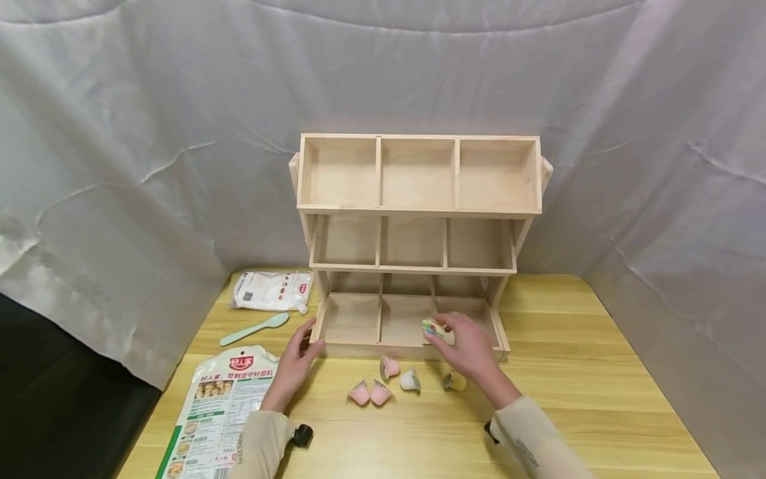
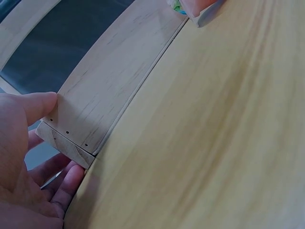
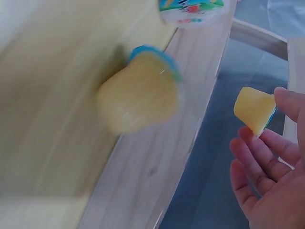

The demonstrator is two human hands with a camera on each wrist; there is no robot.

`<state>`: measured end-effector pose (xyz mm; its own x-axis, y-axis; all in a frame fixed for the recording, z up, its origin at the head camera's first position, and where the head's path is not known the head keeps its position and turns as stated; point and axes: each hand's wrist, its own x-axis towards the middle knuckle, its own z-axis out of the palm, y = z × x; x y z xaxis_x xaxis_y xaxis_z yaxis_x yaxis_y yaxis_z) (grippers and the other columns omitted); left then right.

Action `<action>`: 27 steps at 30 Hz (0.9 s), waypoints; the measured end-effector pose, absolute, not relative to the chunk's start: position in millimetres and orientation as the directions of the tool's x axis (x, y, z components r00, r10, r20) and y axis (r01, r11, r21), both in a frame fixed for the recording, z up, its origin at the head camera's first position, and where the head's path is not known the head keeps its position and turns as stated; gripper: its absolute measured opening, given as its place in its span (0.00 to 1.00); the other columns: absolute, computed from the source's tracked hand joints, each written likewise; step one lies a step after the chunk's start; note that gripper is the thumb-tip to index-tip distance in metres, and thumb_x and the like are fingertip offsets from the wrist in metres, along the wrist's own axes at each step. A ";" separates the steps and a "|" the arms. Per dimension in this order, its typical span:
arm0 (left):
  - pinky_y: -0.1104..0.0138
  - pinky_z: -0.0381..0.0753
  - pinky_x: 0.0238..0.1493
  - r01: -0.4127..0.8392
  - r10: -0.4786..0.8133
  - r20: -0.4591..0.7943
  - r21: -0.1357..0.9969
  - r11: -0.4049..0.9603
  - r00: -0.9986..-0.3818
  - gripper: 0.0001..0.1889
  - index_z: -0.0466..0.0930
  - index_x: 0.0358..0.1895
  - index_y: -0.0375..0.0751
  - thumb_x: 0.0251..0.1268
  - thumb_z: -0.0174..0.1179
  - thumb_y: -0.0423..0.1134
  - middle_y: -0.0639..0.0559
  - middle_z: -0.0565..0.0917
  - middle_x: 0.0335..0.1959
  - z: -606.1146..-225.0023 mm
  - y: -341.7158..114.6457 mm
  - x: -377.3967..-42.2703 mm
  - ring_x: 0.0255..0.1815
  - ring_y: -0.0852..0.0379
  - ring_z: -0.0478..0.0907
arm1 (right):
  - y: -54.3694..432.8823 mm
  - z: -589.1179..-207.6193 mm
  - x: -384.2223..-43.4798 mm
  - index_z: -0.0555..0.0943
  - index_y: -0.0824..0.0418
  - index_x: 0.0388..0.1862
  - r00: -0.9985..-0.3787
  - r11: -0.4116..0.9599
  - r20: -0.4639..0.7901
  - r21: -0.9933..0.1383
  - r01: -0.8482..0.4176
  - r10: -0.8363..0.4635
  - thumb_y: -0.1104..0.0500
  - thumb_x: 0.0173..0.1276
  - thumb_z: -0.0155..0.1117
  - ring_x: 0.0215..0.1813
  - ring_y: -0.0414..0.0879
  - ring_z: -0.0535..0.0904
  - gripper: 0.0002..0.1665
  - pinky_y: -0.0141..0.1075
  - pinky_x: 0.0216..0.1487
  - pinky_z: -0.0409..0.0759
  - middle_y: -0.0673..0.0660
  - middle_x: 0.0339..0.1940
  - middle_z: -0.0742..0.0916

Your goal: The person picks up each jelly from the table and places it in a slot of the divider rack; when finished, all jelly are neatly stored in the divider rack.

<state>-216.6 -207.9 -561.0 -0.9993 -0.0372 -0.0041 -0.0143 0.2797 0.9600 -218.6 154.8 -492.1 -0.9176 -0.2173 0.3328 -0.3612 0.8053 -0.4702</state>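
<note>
A three-tier wooden rack with divided compartments stands in the middle of the table. At the bottom tier's front left corner, my left hand holds the wood, thumb on the front board and fingers round the side. Between thumb and fingertips my right hand pinches a yellow jelly cup, over the bottom tier's right part. Its printed lid shows in the head view. Before the rack lie pink jelly cups, a white one and another yellow one, partly behind my right wrist.
To the left lie a large printed food packet, a pale green spoon and a white spouted pouch. Grey curtain hangs behind and beside the wooden table.
</note>
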 end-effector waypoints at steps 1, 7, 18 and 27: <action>0.58 0.74 0.64 -0.014 -0.037 -0.004 0.959 0.285 -0.999 0.33 0.60 0.82 0.46 0.79 0.59 0.41 0.33 0.73 0.72 -560.8 -207.6 -216.9 0.67 0.40 0.75 | 150.5 -491.0 -221.4 0.84 0.59 0.61 -0.916 0.804 0.334 -0.469 -0.365 -0.221 0.44 0.69 0.72 0.48 0.49 0.85 0.27 0.48 0.45 0.82 0.54 0.51 0.90; 0.58 0.75 0.63 0.017 -0.035 0.028 0.955 0.296 -0.999 0.32 0.62 0.81 0.54 0.78 0.60 0.46 0.36 0.75 0.71 -577.6 -209.2 -223.6 0.64 0.43 0.77 | 121.7 -486.4 -237.2 0.84 0.58 0.62 -0.923 0.787 0.315 -0.501 -0.360 -0.222 0.43 0.70 0.71 0.48 0.49 0.85 0.28 0.49 0.47 0.83 0.54 0.52 0.90; 0.66 0.75 0.60 0.012 -0.024 0.020 0.955 0.295 -0.999 0.32 0.62 0.81 0.52 0.78 0.60 0.45 0.36 0.75 0.70 -575.4 -210.8 -218.6 0.65 0.43 0.76 | 64.7 -493.4 -265.7 0.86 0.58 0.59 -0.910 0.734 0.314 -0.544 -0.405 -0.270 0.45 0.72 0.70 0.46 0.49 0.86 0.24 0.46 0.43 0.83 0.54 0.49 0.90; 0.63 0.75 0.61 0.019 -0.040 0.033 0.950 0.312 -0.999 0.32 0.62 0.81 0.52 0.78 0.60 0.47 0.36 0.75 0.71 -576.6 -211.0 -220.3 0.67 0.43 0.76 | 5.0 -498.5 -296.1 0.85 0.60 0.60 -0.926 0.632 0.279 -0.676 -0.379 -0.256 0.47 0.72 0.71 0.41 0.44 0.85 0.24 0.36 0.40 0.83 0.55 0.50 0.91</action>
